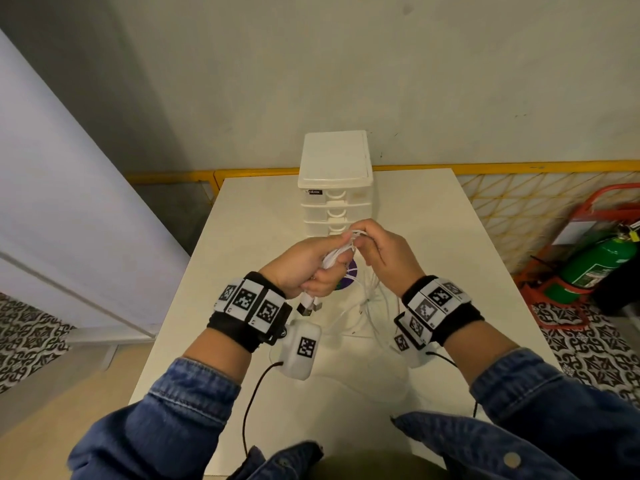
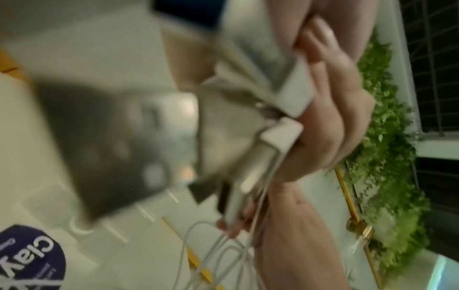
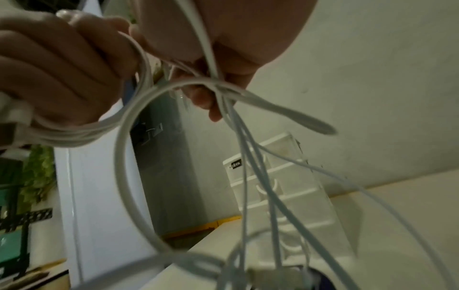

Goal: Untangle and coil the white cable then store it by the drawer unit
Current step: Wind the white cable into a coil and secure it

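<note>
I hold the white cable [image 1: 337, 254] up above the table, in front of the white drawer unit [image 1: 335, 188]. My left hand [image 1: 304, 268] grips a bunch of coiled loops, and two plugs [image 1: 309, 306] hang below it. My right hand [image 1: 377, 247] pinches a strand at the top of the bunch. Loose strands [image 1: 372, 303] trail down to the table. In the left wrist view my left hand's fingers [image 2: 335, 117] curl round the white plugs [image 2: 280, 137]. In the right wrist view a large cable loop [image 3: 129, 176] hangs between my left hand [image 3: 49, 68] and my right hand's fingers [image 3: 208, 102].
The white table [image 1: 433, 237] carries a round purple sticker [image 1: 348, 277] under my hands. A green fire extinguisher [image 1: 595, 268] in a red stand sits on the floor at the right. A yellow rail [image 1: 485, 167] runs behind the table, along the wall.
</note>
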### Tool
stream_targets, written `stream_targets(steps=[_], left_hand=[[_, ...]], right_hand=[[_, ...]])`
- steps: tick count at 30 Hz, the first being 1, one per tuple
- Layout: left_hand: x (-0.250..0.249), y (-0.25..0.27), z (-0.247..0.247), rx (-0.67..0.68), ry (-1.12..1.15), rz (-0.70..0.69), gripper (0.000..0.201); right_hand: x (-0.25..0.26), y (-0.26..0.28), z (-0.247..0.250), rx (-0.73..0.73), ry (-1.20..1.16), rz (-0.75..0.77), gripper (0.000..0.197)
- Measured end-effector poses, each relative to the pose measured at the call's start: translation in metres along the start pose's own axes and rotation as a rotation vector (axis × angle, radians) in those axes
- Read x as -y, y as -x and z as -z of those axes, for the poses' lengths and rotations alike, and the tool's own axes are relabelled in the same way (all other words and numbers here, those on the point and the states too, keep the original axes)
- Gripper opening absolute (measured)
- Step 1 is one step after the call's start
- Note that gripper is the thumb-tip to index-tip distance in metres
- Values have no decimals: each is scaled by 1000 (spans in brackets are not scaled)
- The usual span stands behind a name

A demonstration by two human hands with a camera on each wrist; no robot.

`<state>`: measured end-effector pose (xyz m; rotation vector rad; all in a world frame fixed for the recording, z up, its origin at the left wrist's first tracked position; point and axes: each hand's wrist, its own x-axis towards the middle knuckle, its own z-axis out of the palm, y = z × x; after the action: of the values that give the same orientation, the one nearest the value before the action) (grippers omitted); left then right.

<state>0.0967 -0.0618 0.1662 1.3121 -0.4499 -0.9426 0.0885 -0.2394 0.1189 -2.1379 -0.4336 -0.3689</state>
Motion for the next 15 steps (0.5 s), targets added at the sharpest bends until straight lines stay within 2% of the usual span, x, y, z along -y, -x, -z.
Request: stream_targets(steps=[4,7,9,11,13,15], left_hand=[[-12,2,-2,19,201,-137,47],[-26,3,-4,-1,275,-240,51],[-32,6,-3,-24,290,-289,53],[-35,9,0,-41,289,-329,52],[-39,12,6,-61,350,-413,48],[-46,16,16,-119,427,-513,51]], right_hand=[[-17,12,-18,130,111,-122,29],[-39,26,-30,184,109,-202,16],[-44,33,-32,191,78,-236,14],[-48,36,-31,193,60,-241,23],[-49,39,-28,192,65,-202,41],[-50,43,-24,162,95,-180,44]])
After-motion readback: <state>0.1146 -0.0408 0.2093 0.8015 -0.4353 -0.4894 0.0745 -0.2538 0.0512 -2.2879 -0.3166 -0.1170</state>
